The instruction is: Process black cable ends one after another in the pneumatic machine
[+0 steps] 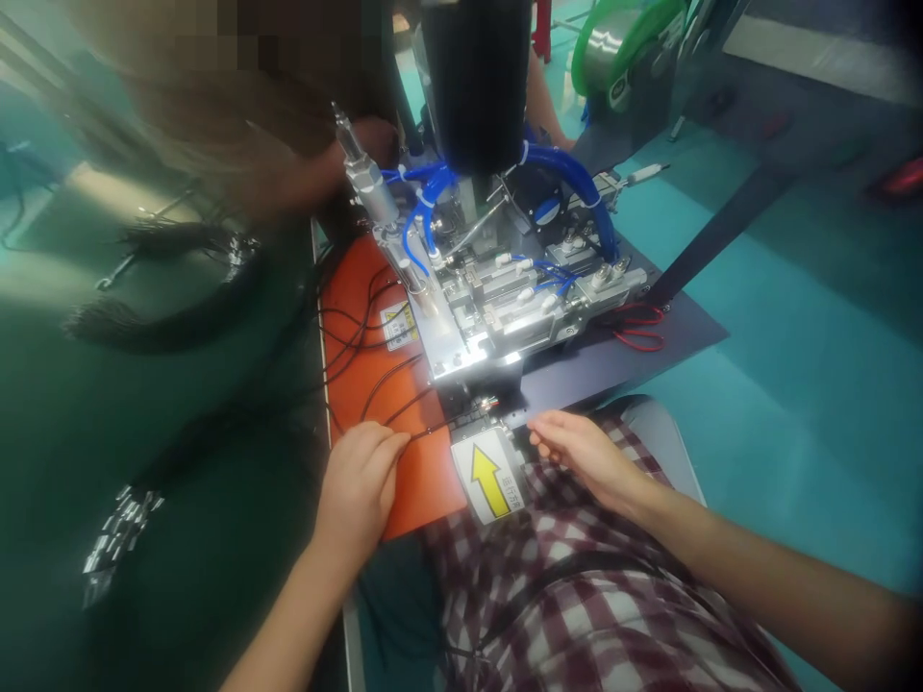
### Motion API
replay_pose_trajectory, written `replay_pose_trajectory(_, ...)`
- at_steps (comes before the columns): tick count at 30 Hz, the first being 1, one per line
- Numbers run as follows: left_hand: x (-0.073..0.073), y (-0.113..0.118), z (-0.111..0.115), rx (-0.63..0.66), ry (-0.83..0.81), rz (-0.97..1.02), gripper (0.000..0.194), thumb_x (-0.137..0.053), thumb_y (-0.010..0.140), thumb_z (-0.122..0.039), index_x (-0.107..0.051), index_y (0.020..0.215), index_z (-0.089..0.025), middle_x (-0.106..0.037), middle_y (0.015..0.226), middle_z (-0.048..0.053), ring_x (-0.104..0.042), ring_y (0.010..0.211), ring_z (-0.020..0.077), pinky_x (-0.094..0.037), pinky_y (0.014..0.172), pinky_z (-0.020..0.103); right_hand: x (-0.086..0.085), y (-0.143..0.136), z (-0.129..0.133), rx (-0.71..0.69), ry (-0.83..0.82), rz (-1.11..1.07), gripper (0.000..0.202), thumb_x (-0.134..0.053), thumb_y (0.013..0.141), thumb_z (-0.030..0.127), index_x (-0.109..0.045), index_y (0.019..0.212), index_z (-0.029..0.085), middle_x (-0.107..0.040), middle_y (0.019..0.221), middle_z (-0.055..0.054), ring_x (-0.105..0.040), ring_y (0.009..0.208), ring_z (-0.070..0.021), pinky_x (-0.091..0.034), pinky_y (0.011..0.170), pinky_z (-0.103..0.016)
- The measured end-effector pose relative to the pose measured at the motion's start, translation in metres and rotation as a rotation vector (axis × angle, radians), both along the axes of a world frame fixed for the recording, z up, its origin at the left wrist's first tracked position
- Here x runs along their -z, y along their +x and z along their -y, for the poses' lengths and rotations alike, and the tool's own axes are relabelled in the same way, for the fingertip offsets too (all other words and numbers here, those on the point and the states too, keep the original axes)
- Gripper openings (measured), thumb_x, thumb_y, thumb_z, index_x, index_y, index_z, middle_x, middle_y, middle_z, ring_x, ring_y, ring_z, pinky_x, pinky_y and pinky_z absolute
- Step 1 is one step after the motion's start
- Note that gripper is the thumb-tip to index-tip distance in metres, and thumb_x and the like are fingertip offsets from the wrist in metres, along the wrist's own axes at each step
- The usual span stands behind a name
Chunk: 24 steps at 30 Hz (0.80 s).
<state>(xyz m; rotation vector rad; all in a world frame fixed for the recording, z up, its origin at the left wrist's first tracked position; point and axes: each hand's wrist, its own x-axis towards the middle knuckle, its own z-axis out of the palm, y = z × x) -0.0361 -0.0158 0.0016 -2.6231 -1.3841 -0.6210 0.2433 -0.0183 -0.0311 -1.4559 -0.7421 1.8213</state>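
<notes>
My left hand [359,481] is closed over the orange board, pinching a thin black cable [445,426] between thumb and fingers. This cable runs right to a small metal fitting [488,404] at the near end of the silver pneumatic machine [497,308]. My right hand [577,452] is closed, fingertips pressed together just right of that end; anything inside them is too small to make out. Between my hands lies a white label with a yellow arrow [490,481], on a curved part of the machine. Other black cables [371,384] loop across the orange board [353,317].
A large bundle of black cables [209,413] lies on the dark surface at left. Blue air hoses [577,183] arch over the machine, with red wire [649,332] beside it. A green spool [620,43] stands behind. Another person's arm [310,173] is at the far left.
</notes>
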Motion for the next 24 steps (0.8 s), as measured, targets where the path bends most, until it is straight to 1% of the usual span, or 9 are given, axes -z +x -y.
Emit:
replay_pose_trajectory(3, 0.0, 0.003, 0.008, -0.041, 0.057, -0.073, 0.026, -0.044, 0.086, -0.003, -0.06, 0.104, -0.013, -0.063, 0.094, 0.011, -0.058, 0.093, 0.0231, -0.051, 0.081, 0.039, 0.004, 0.004, 0.009, -0.023, -0.005, 0.016, 0.026, -0.064, 0.075, 0.041, -0.059, 0.071, 0.016, -0.055, 0.067, 0.003, -0.045, 0.063, -0.0105, -0.033, 0.064, -0.026)
replay_pose_trajectory(5, 0.002, 0.005, 0.016, -0.072, 0.099, -0.131, 0.031, -0.043, 0.086, -0.001, -0.058, 0.111, -0.012, -0.062, 0.102, 0.013, -0.057, 0.098, 0.0254, -0.05, 0.083, 0.042, 0.008, 0.006, 0.016, -0.032, -0.015, 0.02, 0.027, -0.063, 0.075, 0.042, -0.058, 0.071, 0.016, -0.056, 0.067, 0.003, -0.044, 0.062, -0.0103, -0.032, 0.063, -0.026)
replay_pose_trajectory(7, 0.006, 0.006, 0.024, -0.128, 0.136, -0.18, 0.035, -0.041, 0.086, -0.001, -0.056, 0.116, -0.011, -0.061, 0.105, 0.014, -0.056, 0.1, 0.0271, -0.049, 0.086, 0.045, 0.013, 0.008, 0.023, -0.042, -0.025, 0.005, 0.026, -0.063, 0.075, 0.041, -0.056, 0.07, 0.016, -0.055, 0.067, 0.003, -0.042, 0.06, -0.0097, -0.031, 0.061, -0.025)
replay_pose_trajectory(10, 0.011, 0.008, 0.031, -0.185, 0.152, -0.215, 0.04, -0.039, 0.085, 0.0, -0.055, 0.119, -0.012, -0.061, 0.107, 0.013, -0.057, 0.099, 0.0265, -0.049, 0.086, 0.043, 0.019, 0.01, 0.032, -0.057, -0.026, 0.002, 0.026, -0.06, 0.077, 0.04, -0.055, 0.068, 0.017, -0.053, 0.062, 0.003, -0.043, 0.059, -0.0098, -0.03, 0.06, -0.025)
replay_pose_trajectory(14, 0.014, 0.009, 0.033, -0.209, 0.146, -0.182, 0.042, -0.038, 0.085, 0.0, -0.055, 0.121, -0.016, -0.062, 0.106, 0.011, -0.058, 0.098, 0.0252, -0.05, 0.082, 0.039, 0.022, 0.012, 0.042, -0.062, -0.038, -0.013, 0.024, -0.061, 0.075, 0.039, -0.056, 0.067, 0.016, -0.053, 0.06, 0.004, -0.042, 0.057, -0.0092, -0.028, 0.057, -0.024)
replay_pose_trajectory(19, 0.01, 0.011, 0.031, -0.193, 0.104, -0.109, 0.04, -0.039, 0.085, -0.002, -0.058, 0.118, -0.014, -0.064, 0.1, 0.011, -0.059, 0.091, 0.023, -0.052, 0.076, 0.036, 0.027, 0.021, 0.055, -0.054, -0.035, -0.042, 0.025, -0.062, 0.073, 0.039, -0.054, 0.064, 0.017, -0.052, 0.059, 0.004, -0.041, 0.056, -0.0087, -0.028, 0.056, -0.023)
replay_pose_trajectory(24, 0.008, 0.015, 0.032, -0.214, 0.083, -0.082, 0.038, -0.037, 0.088, -0.004, -0.06, 0.117, -0.015, -0.065, 0.098, 0.009, -0.061, 0.089, 0.02, -0.054, 0.077, 0.033, 0.031, 0.027, 0.059, -0.066, -0.034, -0.043, 0.025, -0.062, 0.072, 0.038, -0.052, 0.063, 0.017, -0.052, 0.058, 0.004, -0.04, 0.055, -0.0082, -0.026, 0.055, -0.023)
